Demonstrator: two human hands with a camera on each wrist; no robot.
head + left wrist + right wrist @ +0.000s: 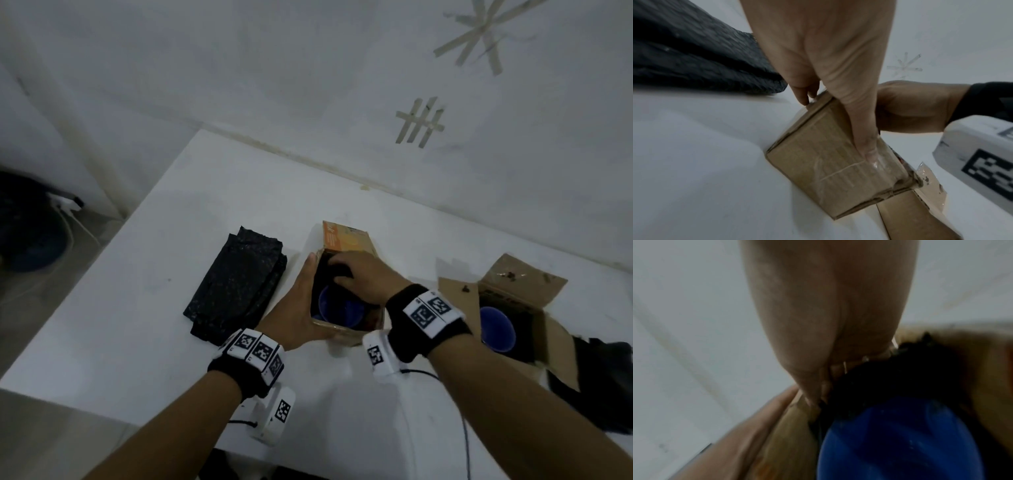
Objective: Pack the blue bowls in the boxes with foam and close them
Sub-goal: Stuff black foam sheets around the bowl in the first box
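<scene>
The left hand (297, 308) grips the side of the small box (342, 329) so it stays put. The right hand (366, 277) reaches inside, fingers bent on the black foam (337, 270), likely tucking it beside the blue bowl (337, 305) sitting in the box

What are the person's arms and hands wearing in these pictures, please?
Both forearms are bare, with no sleeves. Each wrist carries a black band ringed with white blocks printed with black square code markers. A white camera unit hangs under each wrist, trailing a thin dark cable. No gloves.
</scene>
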